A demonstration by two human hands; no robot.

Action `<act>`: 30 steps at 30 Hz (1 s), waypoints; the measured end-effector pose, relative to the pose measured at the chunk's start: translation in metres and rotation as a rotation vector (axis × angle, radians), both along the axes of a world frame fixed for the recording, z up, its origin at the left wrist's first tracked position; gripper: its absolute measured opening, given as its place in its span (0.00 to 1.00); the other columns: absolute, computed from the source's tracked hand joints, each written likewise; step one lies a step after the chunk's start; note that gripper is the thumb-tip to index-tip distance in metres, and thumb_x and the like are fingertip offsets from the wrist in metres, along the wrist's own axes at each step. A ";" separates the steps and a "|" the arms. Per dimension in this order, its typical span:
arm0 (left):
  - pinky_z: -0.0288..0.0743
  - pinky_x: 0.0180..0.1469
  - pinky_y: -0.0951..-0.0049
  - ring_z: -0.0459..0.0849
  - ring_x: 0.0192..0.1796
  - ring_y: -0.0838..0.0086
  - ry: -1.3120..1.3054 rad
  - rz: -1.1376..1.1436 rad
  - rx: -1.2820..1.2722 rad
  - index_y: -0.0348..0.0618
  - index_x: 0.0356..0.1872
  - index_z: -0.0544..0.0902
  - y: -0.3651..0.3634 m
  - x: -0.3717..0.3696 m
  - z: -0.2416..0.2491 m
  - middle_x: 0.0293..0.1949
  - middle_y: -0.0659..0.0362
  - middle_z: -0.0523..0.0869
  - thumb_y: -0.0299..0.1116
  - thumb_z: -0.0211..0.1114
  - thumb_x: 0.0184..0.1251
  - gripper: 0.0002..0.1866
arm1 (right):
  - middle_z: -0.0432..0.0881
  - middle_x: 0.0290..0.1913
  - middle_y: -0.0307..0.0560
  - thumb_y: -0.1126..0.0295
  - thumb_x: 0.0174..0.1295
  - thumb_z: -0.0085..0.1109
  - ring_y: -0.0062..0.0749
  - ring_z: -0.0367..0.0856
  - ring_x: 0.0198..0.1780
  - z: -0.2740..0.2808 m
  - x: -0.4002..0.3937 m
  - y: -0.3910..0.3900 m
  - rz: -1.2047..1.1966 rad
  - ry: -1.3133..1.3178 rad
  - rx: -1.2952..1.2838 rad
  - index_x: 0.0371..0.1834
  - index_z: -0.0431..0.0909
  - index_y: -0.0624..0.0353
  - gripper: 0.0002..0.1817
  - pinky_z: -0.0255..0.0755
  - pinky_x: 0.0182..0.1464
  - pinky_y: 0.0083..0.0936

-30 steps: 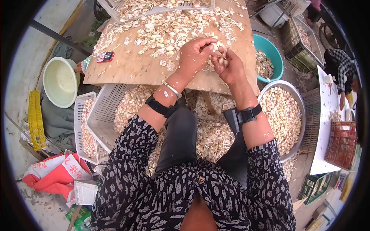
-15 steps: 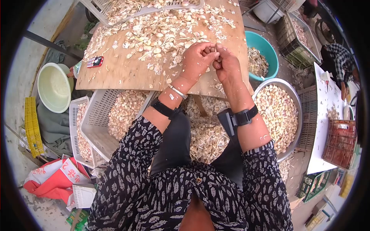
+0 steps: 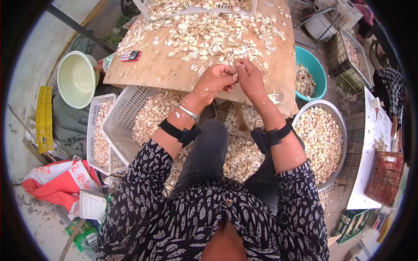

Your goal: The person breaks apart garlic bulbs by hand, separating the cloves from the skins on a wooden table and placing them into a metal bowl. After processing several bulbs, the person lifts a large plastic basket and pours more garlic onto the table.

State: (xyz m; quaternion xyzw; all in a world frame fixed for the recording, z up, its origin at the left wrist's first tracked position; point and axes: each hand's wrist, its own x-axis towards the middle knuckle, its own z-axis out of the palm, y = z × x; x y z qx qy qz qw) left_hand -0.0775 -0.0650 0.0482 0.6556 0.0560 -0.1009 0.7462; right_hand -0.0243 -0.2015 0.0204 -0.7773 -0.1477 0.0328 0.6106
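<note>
My left hand point(image 3: 216, 81) is closed over the near edge of the wooden table point(image 3: 152, 74), with thumb and fingers pinched together. Fingertips of my right hand point(image 3: 249, 78) press in against it from the right, also pinched. Between them is a small pale piece that looks like a garlic clove point(image 3: 236, 78), mostly hidden by the fingers. Just beyond the hands lies a spread of loose garlic cloves and papery skins point(image 3: 204, 41). Bits of skin stick to both hands and forearms.
A white crate point(image 3: 196, 9) stands at the table's far side, and a red phone point(image 3: 131, 55) lies at left. Below left is a crate of cloves point(image 3: 124, 117). At right are a metal basin point(image 3: 343, 143) of cloves and a teal tub point(image 3: 320, 65). Another person's checkered sleeve point(image 3: 389, 87) shows far right.
The view has shifted, so the table appears farther right and lower. Both hands have moved left along the table edge and are slightly less overlapped, still pinched together.
</note>
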 end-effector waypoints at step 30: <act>0.85 0.35 0.72 0.84 0.32 0.71 -1.255 0.135 -0.334 0.41 0.27 0.80 -0.039 -0.157 0.166 0.35 0.58 0.80 0.25 0.63 0.59 0.02 | 0.78 0.22 0.39 0.64 0.59 0.53 0.27 0.73 0.21 -0.025 0.108 0.009 -0.121 0.061 -0.088 0.34 0.78 0.55 0.08 0.67 0.25 0.28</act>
